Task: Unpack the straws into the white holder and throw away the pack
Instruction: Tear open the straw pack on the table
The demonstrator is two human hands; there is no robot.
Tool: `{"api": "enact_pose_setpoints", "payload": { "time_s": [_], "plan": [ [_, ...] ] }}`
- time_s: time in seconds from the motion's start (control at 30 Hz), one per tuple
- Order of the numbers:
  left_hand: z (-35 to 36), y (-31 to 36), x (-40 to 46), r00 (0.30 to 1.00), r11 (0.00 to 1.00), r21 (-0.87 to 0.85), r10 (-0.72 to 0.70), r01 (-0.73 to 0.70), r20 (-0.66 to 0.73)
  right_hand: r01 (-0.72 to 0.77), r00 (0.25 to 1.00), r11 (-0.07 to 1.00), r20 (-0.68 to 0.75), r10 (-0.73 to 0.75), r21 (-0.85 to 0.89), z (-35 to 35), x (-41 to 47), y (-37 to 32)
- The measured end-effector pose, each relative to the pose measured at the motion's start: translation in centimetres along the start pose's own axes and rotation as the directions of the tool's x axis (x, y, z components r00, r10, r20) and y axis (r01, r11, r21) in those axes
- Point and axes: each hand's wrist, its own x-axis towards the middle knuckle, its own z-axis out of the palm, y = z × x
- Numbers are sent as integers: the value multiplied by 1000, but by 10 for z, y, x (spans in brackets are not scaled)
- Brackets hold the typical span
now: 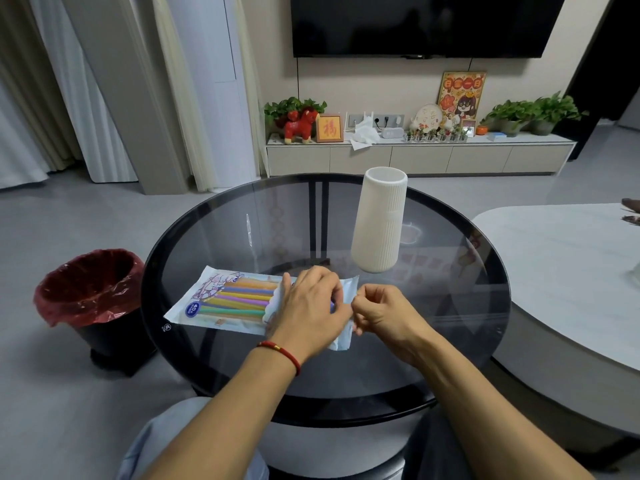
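On the round glass surface we see the empty white holder beyond our hands and the straw pack still full, left hand pressing it while right hand pinches its sealed end, bin unused far left.

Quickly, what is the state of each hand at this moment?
Left hand: closed, fingers pressing down the right end of the straw pack.
Right hand: closed, pinching the pack's right edge.
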Motion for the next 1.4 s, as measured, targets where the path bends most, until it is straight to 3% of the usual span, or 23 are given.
{"api": "enact_pose_setpoints", "payload": {
  "time_s": [0.1, 0.27, 0.47, 0.77, 1.03, 1.23, 1.3, 1.4],
  "plan": [
    [-4, 1, -2, 993, 989, 118, 76, -87, 92, 29, 999, 997, 15, -28, -74, -1, -1, 0],
    [-10, 7, -7, 983, 995, 33, 84, -91, 164, 97, 991, 988, 103, -85, -119, -2, -3, -1],
    [-14, 2, -5, 977, 996, 11, 88, -92, 192, 163, 985, 956, 97, -143, -245, -3, -5, -1],
    [-7, 11, -8, 973, 978, 43, 200, -206, 115, 183, 983, 963, 67, -173, -198, 0, -3, 1],
    [-5, 13, -7, 970, 974, 85, 197, -211, 145, 172, 983, 964, 93, -156, -201, -2, -4, -1],
    [-16, 3, -2, 981, 981, 28, 189, -190, 30, 102, 994, 980, 46, -96, -172, -3, -5, -2],
    [-16, 1, -2, 982, 982, 25, 187, -187, -1, 84, 994, 939, -31, -100, -334, 0, 0, 2],
    [-16, -1, -1, 983, 982, 44, 184, -184, 2, 49, 957, 760, -187, -222, -648, 5, 1, 11]
  ]
}}
